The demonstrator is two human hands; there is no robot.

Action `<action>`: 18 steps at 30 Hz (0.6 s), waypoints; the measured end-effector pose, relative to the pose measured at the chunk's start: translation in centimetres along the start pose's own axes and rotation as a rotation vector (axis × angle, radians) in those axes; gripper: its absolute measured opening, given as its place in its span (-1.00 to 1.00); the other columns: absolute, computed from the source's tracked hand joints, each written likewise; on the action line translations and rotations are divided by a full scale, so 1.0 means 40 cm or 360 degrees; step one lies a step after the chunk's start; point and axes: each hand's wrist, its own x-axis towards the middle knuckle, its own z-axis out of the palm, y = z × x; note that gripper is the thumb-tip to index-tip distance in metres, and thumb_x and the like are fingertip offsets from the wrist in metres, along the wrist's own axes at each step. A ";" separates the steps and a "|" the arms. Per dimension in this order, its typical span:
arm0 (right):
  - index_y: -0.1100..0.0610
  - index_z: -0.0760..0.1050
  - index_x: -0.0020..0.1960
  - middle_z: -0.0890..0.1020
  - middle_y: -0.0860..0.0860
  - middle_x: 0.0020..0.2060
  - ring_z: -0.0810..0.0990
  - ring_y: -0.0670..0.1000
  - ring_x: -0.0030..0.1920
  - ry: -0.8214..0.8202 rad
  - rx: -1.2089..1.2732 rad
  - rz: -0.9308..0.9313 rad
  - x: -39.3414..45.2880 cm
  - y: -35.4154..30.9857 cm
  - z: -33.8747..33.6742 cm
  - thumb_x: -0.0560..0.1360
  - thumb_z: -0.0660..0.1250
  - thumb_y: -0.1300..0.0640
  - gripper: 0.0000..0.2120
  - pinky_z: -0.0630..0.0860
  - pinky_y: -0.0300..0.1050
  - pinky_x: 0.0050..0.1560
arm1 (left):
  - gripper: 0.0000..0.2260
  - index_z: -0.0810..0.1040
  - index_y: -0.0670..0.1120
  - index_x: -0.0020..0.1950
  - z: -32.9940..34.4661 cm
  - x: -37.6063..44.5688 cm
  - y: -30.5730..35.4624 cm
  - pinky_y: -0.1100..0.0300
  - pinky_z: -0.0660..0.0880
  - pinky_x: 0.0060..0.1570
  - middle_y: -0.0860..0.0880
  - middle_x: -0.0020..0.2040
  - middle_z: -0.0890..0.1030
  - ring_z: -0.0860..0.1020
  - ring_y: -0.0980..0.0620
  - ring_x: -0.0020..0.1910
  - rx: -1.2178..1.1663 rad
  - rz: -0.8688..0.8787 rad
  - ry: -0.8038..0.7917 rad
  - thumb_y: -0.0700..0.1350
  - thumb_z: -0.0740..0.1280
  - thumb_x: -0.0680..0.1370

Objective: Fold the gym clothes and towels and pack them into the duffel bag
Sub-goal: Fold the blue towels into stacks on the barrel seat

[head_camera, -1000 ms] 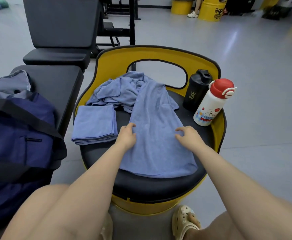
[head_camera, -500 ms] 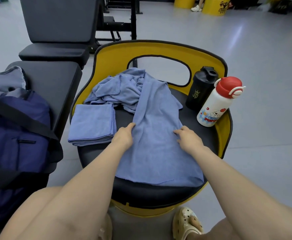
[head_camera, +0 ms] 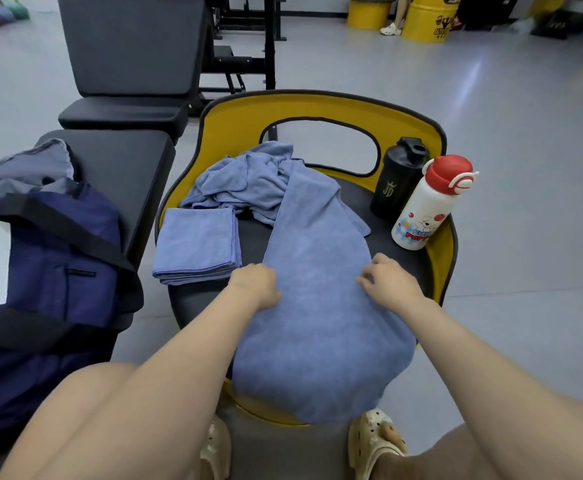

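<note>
Blue towel (head_camera: 317,299): I see it stretched lengthwise on the black seat of the yellow chair (head_camera: 321,105), long axis running from me toward the backrest; near end droops over the front edge, far end bunched.
Left hand (head_camera: 257,284): fingers curled, gripping the towel's left edge.
Right hand (head_camera: 388,280): fingers bent, pinching the cloth near its right edge.
Folded towel (head_camera: 198,245): flat, just left of the long one.
Duffel bag (head_camera: 44,271): navy, on the bench (head_camera: 123,168), left.
</note>
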 end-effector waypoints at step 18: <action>0.00 0.61 -0.02 0.67 -0.11 -0.30 0.63 -0.06 -0.36 -0.0387 0.0555 -0.0159 0.021 -0.041 -0.001 0.58 0.20 0.02 -0.80 0.58 -0.09 -0.08 | -0.75 0.49 -0.15 0.18 0.015 0.056 0.051 0.14 0.32 -0.14 -0.12 0.15 0.56 0.53 -0.15 0.11 0.0182 0.0122 0.0160 -0.14 0.07 0.63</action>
